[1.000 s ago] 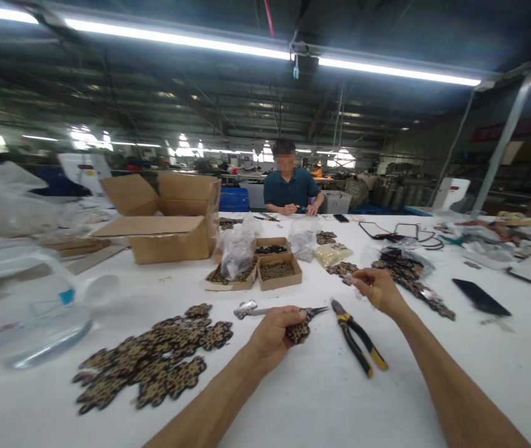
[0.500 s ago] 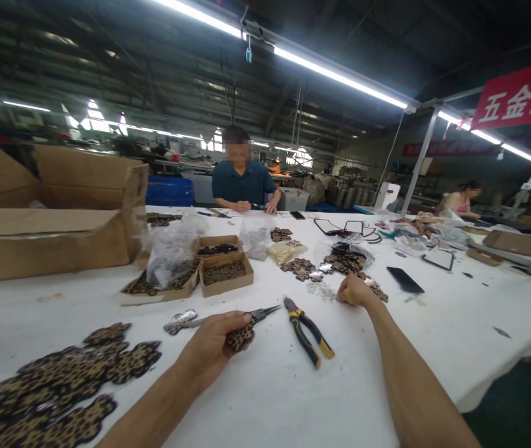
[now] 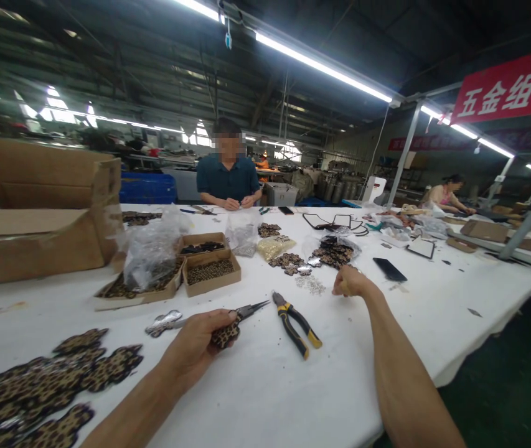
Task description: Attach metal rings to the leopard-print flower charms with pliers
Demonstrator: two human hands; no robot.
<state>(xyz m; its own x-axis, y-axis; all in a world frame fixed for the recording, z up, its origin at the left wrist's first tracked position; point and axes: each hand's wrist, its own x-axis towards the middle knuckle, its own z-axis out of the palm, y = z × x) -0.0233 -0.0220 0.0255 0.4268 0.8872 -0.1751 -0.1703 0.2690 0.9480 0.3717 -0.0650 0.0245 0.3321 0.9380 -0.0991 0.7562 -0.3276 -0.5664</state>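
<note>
My left hand (image 3: 202,342) is closed around a pair of needle-nose pliers (image 3: 252,308), whose thin tips point right, and a leopard-print piece (image 3: 225,333) with a dark edge. Just right of those tips lie diagonal cutting pliers (image 3: 296,320) with black and yellow handles. My right hand (image 3: 352,283) is closed, fingertips together, beside a scatter of tiny metal rings (image 3: 310,285); what it pinches is too small to make out. Leopard-print pieces (image 3: 335,252) are piled behind it. More leopard-print pieces (image 3: 45,376) lie at the lower left, and another piece (image 3: 163,323) rests behind my left hand.
Small boxes of metal parts (image 3: 213,277) stand left of centre, with a clear plastic bag (image 3: 150,249) beside them. A large carton (image 3: 32,242) occupies the far left. A black phone (image 3: 390,269) lies at right. Across the white table (image 3: 265,386) sits a co-worker (image 3: 228,174).
The view has swung right, so the table things appear further left. My right hand has drawn slightly away from the rings. The co-worker's hands have come closer together.
</note>
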